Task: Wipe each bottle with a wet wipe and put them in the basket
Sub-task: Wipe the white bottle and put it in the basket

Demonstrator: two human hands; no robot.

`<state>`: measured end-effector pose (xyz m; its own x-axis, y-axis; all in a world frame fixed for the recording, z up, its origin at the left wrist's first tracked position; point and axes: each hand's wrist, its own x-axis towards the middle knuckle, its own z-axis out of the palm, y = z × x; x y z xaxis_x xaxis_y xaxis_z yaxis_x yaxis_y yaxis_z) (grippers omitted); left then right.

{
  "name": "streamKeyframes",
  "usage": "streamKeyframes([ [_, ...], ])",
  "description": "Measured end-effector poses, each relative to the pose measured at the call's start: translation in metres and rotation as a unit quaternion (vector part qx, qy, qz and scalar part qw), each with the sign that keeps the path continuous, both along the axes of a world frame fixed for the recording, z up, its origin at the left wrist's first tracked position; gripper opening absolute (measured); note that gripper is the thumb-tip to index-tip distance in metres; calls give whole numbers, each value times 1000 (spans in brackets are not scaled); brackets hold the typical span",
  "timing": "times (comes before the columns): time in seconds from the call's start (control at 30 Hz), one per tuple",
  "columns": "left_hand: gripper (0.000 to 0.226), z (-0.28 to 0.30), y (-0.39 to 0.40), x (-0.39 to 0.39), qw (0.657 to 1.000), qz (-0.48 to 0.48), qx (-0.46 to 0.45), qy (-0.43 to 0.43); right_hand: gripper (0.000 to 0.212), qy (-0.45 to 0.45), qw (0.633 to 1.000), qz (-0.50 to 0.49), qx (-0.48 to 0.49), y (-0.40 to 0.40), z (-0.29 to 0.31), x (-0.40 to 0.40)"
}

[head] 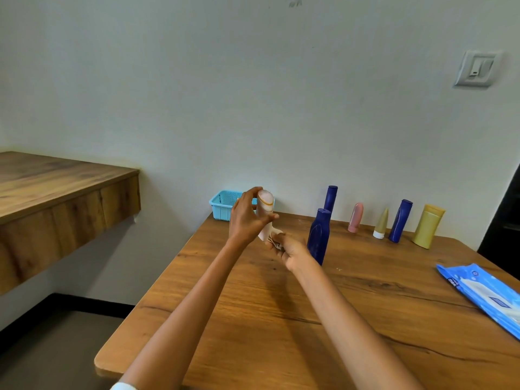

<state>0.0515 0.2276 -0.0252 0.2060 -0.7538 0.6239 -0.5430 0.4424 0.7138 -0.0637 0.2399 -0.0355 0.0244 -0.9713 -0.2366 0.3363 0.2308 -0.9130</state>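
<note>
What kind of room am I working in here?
Probably a home room, not a workshop: a wood-grain table against a plain painted wall, a wall switch, and a built-in wooden counter on the left.

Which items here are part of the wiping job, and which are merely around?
Job: pale bottle in left hand; wipe in right hand; six standing bottles; blue basket; wipes pack.
Around: wall switch; wooden shelf.

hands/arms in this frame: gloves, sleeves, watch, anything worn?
Both forearms are bare from wrist to past the elbow. No gloves, watch or rings are visible on the left hand or the right hand. A bit of white fabric shows at the bottom edge by the left arm, probably a sleeve hem.
</note>
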Motion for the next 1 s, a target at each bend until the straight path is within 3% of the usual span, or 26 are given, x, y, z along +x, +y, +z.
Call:
streamKeyframes([
  [0.13, 70, -10, 2, 4, 1000, 9, 20, -3, 15, 93, 991, 8, -93, -3, 11, 4],
  [0.3, 68, -9, 4, 16, 998, -17, 46, 44, 12, 8, 993, 16, -116, -4, 28, 6],
  [0.5, 72, 8, -9, 34, 989, -46, 80, 119, 16, -3, 994, -34, -105, -19, 34, 17],
  [0.63, 79, 30, -38, 54, 989, -18, 90, 112, 17, -11, 995, -31, -99, -45, 43, 33],
  [0.8, 69, 56, -94, 78, 987, 38, 72, 137, 14, 30, 990, -51, -131, -97, 60, 63],
  [1.0, 69, 46, -171, 97, 984, 87, 124, 89, 26, -23, 992, -59, -113, -159, 67, 82],
])
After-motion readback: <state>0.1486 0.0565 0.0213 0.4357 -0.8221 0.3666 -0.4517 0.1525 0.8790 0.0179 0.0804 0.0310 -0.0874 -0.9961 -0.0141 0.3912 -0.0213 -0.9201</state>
